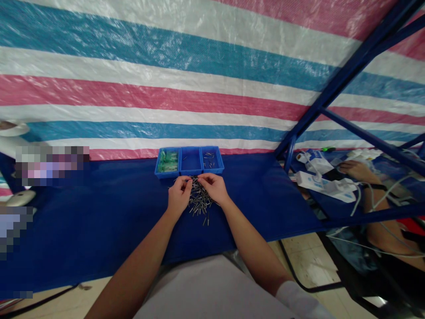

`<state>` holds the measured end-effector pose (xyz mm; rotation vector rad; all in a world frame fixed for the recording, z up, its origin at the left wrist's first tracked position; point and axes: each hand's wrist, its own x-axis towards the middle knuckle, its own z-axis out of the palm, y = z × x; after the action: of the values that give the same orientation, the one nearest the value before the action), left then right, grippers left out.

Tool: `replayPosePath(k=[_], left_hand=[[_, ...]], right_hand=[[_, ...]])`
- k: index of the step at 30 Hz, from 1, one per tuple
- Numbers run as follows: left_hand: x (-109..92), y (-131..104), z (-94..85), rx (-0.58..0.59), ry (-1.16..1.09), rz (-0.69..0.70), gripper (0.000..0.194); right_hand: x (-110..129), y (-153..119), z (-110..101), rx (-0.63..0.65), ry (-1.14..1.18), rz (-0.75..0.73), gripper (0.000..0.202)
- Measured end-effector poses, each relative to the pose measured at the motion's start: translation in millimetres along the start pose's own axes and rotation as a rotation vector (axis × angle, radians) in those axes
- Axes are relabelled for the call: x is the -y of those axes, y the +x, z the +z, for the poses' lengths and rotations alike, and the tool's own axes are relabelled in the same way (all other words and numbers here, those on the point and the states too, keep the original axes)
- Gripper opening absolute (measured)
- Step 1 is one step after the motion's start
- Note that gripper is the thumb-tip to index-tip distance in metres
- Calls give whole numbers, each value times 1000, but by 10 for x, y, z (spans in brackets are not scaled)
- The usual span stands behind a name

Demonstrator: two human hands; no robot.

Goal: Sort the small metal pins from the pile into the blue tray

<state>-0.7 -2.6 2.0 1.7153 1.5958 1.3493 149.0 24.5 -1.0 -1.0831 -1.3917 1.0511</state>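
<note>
Covering the table, a blue cloth [99, 212] meets a striped tarp [166, 79]; both hands [179, 195] [214, 187] pinch small pins [199, 201], fingers narrow.

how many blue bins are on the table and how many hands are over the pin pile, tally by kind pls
small blue plastic bins in a row on the blue cloth table: 3
person's own bare hands, left hand and right hand, at the heap of small dark metal pins: 2
heaps of pins: 1 (single pins too small to count)
total: 6
</note>
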Motion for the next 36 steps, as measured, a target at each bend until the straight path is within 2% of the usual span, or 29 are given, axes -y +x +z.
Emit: replayPosePath(k=[8, 13, 24, 30, 36], left_hand=[[92, 2, 39, 47, -32, -31, 25], [71, -3, 17, 72, -13, -31, 28], [26, -4, 10, 31, -43, -41, 29], [9, -1, 10, 21, -37, -1, 26], [36, -1, 18, 26, -8, -5, 26]], right_hand=[[3, 2, -2, -3, 3, 14, 20], [-8, -4, 3, 20, -6, -4, 19], [-34, -2, 10, 37, -20, -24, 18], [-48, 6, 7, 40, -6, -20, 21], [16, -14, 9, 48, -50, -21, 20]])
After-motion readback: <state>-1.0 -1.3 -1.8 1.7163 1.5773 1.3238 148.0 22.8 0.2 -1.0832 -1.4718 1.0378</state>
